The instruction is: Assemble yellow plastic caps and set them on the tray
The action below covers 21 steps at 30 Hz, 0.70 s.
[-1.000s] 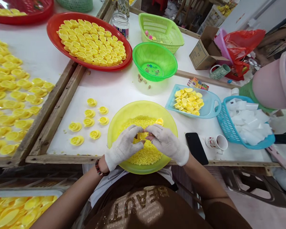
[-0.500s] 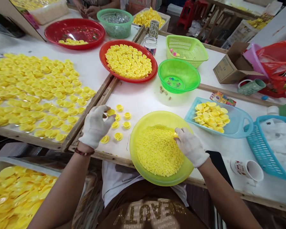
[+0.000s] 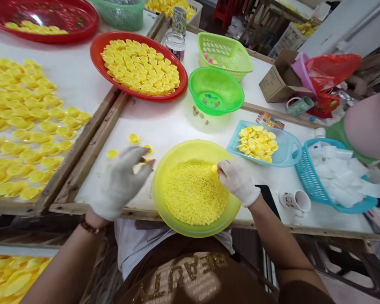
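Observation:
My left hand (image 3: 122, 179), in a white glove with bare fingertips, is over the white tabletop with thumb and fingers apart, holding nothing that I can see. Close to its fingertips lies a small yellow round piece (image 3: 149, 149); another yellow piece (image 3: 134, 139) sits farther back, and the hand hides part of the table. Over the right side of a yellow bowl (image 3: 161, 179) my gloved right hand (image 3: 236, 177) is closed in a pinch on a small yellow piece (image 3: 215, 168). Many tiny yellow beads (image 3: 194, 196) fill the bowl's bottom.
Yellow discs (image 3: 258, 143) lie in a blue tray (image 3: 285, 147) at right, near a mug (image 3: 294, 200) and a blue basket (image 3: 313, 181). Behind stand a green basin (image 3: 217, 90) and a red tray (image 3: 98, 52) of yellow pieces. Wooden strips (image 3: 91, 145) edge the tabletop.
The view has swung to the right. My left hand has come nearer the camera, over the small yellow pieces. My right hand keeps its pinch at the bowl's right side.

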Each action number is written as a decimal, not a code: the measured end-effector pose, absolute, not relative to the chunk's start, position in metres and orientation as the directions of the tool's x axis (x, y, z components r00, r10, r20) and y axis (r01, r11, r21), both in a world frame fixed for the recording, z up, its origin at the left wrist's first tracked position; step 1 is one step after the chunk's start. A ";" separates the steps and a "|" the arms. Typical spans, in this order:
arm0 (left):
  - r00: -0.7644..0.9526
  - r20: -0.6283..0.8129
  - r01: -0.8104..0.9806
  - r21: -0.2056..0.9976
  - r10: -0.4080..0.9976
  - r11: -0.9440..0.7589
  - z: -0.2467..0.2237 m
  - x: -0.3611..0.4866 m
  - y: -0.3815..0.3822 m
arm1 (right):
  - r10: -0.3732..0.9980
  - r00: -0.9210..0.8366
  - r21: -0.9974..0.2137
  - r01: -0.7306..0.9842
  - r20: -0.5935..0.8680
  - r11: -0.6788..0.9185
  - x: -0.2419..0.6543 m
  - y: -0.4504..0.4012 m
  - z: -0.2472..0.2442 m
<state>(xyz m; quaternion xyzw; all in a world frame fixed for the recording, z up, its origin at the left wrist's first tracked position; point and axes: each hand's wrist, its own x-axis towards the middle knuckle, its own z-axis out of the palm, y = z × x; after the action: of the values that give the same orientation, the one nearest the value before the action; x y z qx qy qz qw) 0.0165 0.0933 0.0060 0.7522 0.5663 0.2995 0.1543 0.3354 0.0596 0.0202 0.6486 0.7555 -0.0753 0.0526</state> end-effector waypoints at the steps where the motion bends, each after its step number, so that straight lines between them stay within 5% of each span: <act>1: 0.263 0.288 0.667 0.635 0.921 -0.389 0.008 0.035 0.084 | 0.967 -0.191 -0.092 0.980 -0.169 0.177 0.334 0.058 0.024; 6: 0.500 0.186 0.424 0.799 0.846 -0.426 0.003 0.100 0.063 | 0.845 -0.532 -0.513 0.740 -0.051 0.435 0.325 0.041 0.031; 9: 0.538 0.090 0.408 0.842 0.838 -0.352 -0.002 0.102 0.064 | 0.834 -0.551 -0.625 0.663 -0.036 0.411 0.330 0.039 0.021; 12: 0.557 0.029 0.479 0.805 0.830 -0.350 -0.003 0.095 0.062 | 0.883 -0.443 -0.531 0.791 -0.157 0.303 0.331 0.046 0.007; 16: 0.610 -0.098 0.686 0.561 0.787 -0.462 0.000 0.098 0.055 | 0.809 -0.394 -0.299 0.912 -0.437 0.282 0.312 0.043 -0.006; 19: 0.617 -0.144 0.752 0.396 0.773 -0.527 0.000 0.103 0.053 | 0.728 -0.481 -0.357 0.871 -0.489 0.336 0.302 0.033 -0.010; 21: 0.609 -0.123 0.749 0.413 0.783 -0.518 -0.001 0.102 0.052 | 0.712 -0.534 -0.450 0.829 -0.456 0.334 0.303 0.028 -0.009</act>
<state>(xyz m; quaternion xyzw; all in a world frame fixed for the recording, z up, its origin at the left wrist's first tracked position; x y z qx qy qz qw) 0.1022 0.0523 -0.0012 0.8703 0.4401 0.0392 0.2174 0.3030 0.0280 -0.0092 0.4745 0.8118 -0.3287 0.0887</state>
